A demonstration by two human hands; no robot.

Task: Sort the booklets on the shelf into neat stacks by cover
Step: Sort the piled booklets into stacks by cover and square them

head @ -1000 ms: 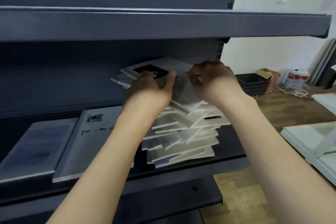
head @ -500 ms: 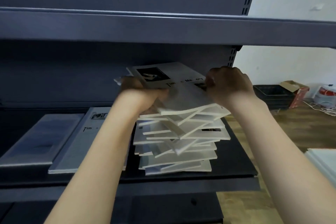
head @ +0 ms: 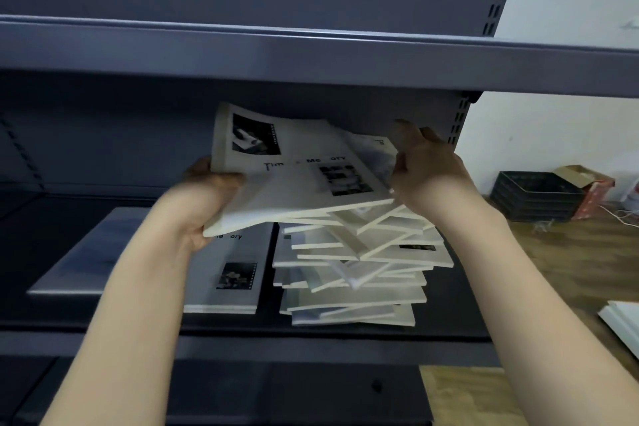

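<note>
While the left hand (head: 211, 197) grips the near-left edge of a top booklet (head: 294, 183), fingers curled under it and thumb on the cover, the right hand (head: 427, 171) pinches the right side of that same bundle, fingers wrapped over the far edge. Cover reads roughly "Tim… Me…ory", with one dark photo at top left and another lower right. At least one more booklet sits under it in the grip, a bluish-grey cover showing at the right; exact count unclear. The lifted bundle is tilted, its near-left corner out over the flat booklet to the left.

Below it: messy pile (head: 356, 273) of booklets on the dark grey shelf (head: 311, 332), right of centre, edges fanned in different directions. The lifted bundle's right end appears to touch the top of the pile.

Just left of the pile: flat booklet (head: 231, 273) with the same title style and a small dark photo, partly hidden by the left forearm. Further left: a blue-grey cover booklet (head: 93, 259), lying flat, blurred.

Upper shelf (head: 311, 55) overhangs everything. Off to the right on the wooden floor: black crate (head: 536, 195) and a cardboard box (head: 587, 183) against the white wall.
</note>
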